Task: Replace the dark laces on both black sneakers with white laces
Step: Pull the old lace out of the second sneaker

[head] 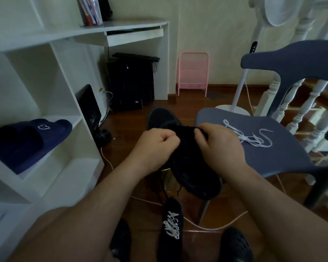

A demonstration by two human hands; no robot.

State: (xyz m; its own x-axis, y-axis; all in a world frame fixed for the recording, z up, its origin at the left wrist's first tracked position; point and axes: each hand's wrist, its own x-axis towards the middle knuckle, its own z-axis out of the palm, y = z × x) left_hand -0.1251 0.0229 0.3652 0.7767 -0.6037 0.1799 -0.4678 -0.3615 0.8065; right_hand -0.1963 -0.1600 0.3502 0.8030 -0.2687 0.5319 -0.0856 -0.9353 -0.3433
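Note:
A black sneaker [195, 173] is held up in front of me, its heel resting against the edge of the blue chair seat [269, 159]. My left hand [157, 142] has its fingers curled at the top of the sneaker, pinching its dark lace. My right hand [216, 142] pinches the dark lace at the same spot. A loose white lace [252, 138] lies on the chair seat to the right. Another black sneaker [171, 225] with white laces stands on the floor below. A dark lace end [179, 190] dangles under the held sneaker.
A third dark shoe [161, 118] lies on the wooden floor beyond my hands. White shelving [51, 129] on the left holds navy slippers [30, 140]. A white cable [206, 226] runs across the floor. A fan stand [239, 91] and stair railing [299, 114] are at the right.

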